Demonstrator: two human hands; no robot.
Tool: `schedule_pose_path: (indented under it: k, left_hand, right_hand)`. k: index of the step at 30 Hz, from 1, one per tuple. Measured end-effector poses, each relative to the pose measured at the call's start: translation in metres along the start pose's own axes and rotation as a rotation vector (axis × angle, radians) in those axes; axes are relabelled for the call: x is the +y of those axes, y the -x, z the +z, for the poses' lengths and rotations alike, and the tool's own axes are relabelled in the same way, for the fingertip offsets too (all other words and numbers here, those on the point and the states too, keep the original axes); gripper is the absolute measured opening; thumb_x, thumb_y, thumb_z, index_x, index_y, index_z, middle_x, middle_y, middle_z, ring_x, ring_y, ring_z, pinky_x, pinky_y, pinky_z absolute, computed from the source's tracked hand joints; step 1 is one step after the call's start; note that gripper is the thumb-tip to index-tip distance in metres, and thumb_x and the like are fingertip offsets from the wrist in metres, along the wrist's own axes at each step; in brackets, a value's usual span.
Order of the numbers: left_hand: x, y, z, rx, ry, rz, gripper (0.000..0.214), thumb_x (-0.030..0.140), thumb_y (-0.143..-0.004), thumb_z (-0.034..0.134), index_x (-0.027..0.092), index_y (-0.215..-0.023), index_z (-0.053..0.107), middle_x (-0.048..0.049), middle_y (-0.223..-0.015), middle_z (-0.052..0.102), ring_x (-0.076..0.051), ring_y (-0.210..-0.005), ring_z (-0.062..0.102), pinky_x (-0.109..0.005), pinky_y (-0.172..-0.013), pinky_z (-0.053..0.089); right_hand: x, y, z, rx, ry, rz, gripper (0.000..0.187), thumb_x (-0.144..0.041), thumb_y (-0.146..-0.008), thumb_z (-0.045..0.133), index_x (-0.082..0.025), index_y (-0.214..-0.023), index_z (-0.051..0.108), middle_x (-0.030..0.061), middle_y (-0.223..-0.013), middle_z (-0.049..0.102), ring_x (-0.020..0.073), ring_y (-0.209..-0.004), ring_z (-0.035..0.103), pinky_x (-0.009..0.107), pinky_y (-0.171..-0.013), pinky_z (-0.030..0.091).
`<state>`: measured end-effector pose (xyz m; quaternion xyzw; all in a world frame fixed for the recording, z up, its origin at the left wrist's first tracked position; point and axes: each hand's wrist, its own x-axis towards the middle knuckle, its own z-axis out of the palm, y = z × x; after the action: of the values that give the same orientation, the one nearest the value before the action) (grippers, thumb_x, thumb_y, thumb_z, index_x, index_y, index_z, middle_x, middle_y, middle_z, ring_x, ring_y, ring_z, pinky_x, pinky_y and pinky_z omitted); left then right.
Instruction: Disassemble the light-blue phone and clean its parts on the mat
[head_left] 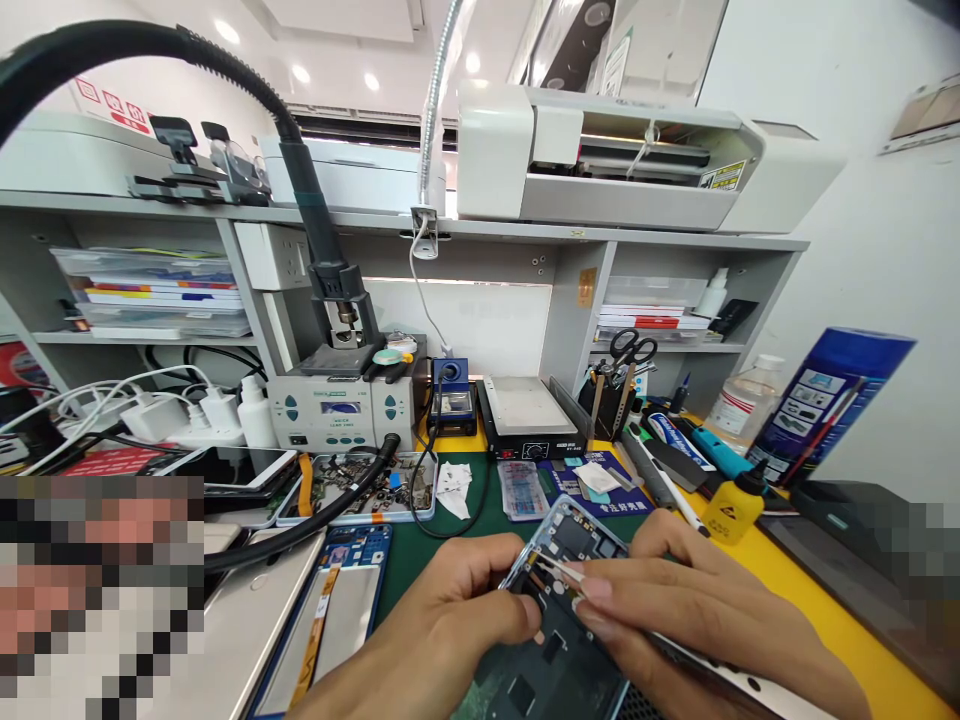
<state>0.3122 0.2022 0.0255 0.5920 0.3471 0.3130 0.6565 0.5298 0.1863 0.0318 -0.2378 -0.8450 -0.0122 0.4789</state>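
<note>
My left hand (442,620) is closed on the left edge of an opened phone (581,660), its thumb lying over the phone's inside. The phone is tilted, with a blue-silver frame, a dark inner plate and exposed parts near its top end. In my right hand (697,610) is a pair of silver tweezers (739,677), pinched between thumb and fingers. Their thin tips point at small parts near the phone's upper left edge. Whether the tips grip anything is too small to tell. The phone's lower right side is partly hidden by my right hand.
Left of my hands lies a blue phone frame (352,610) with an orange flex cable, below a tray of circuit boards (345,490). A black hose (300,540) crosses there. Behind stand a rework station (345,410) and a hot plate (529,405); a yellow bottle (736,505) is right.
</note>
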Motion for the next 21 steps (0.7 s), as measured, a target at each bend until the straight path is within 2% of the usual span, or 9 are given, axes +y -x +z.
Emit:
schedule_pose_path:
  k: [10, 15, 21]
  left_hand:
    - [0.0012, -0.0008, 0.0019, -0.010, 0.051, -0.011, 0.018, 0.026, -0.073, 0.060, 0.015, -0.085, 0.066, 0.0003, -0.087, 0.053, -0.018, -0.085, 0.043, -0.030, -0.079, 0.033]
    - [-0.0003, -0.0010, 0.0012, -0.010, 0.052, -0.002, 0.016, 0.027, -0.073, 0.060, 0.015, -0.082, 0.063, 0.0010, -0.080, 0.050, -0.017, -0.080, 0.041, -0.028, -0.075, 0.033]
    - [0.0010, -0.0003, 0.0016, -0.021, 0.082, 0.007, 0.012, 0.024, -0.075, 0.060, 0.015, -0.082, 0.064, 0.0013, -0.078, 0.053, -0.016, -0.078, 0.045, -0.027, -0.073, 0.035]
  right_hand:
    - [-0.0001, 0.0033, 0.0021, 0.003, -0.004, 0.023, 0.040, 0.003, -0.082, 0.070, -0.022, -0.113, 0.071, 0.0058, -0.095, 0.080, 0.0154, -0.067, 0.063, 0.026, -0.056, 0.059]
    - [-0.0024, 0.0043, -0.0010, -0.018, -0.013, 0.012, 0.040, 0.003, -0.081, 0.070, -0.021, -0.112, 0.072, 0.0073, -0.098, 0.080, 0.0158, -0.068, 0.063, 0.027, -0.057, 0.059]
    - [-0.0046, 0.0004, -0.0007, 0.030, -0.023, 0.002, 0.039, 0.005, -0.080, 0.069, -0.019, -0.111, 0.071, 0.0064, -0.094, 0.080, 0.0158, -0.067, 0.067, 0.029, -0.056, 0.057]
